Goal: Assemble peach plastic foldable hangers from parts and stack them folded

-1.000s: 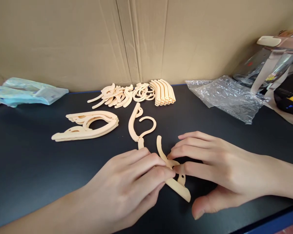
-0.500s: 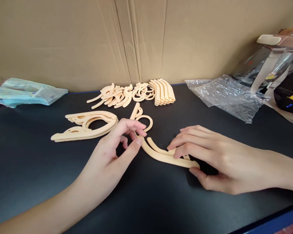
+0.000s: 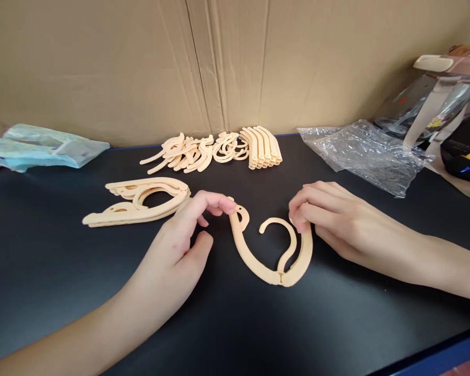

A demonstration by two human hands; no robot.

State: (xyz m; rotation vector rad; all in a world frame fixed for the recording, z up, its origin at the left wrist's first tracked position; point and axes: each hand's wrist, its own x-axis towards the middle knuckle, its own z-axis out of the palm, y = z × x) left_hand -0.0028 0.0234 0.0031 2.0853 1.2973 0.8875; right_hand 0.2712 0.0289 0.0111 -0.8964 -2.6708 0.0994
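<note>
A cream plastic folding hanger (image 3: 253, 257) lies on the black table, its two arms bent up into a U with the joint nearest me. Its curved hook (image 3: 292, 237) lies between the arms. My left hand (image 3: 194, 224) rests its fingertips against the end of the left arm, thumb held apart. My right hand (image 3: 329, 216) has its fingers closed over the end of the right arm, with the thumb hidden behind them. Left of my left hand, several folded hangers (image 3: 160, 212) lie stacked.
At the back lie a pile of loose hanger arms (image 3: 198, 151), some hooks (image 3: 225, 146) and a row of arms (image 3: 260, 149). A blue plastic packet (image 3: 50, 149) is at left. Clear plastic bag (image 3: 370, 154) and strapped bottle (image 3: 434, 99) stand right. Cardboard (image 3: 121, 68) rises behind.
The hanger has turned, bringing its joint toward me and its hook between the arms. My right hand moved away from me to the right arm's end. My left thumb has come off the hanger.
</note>
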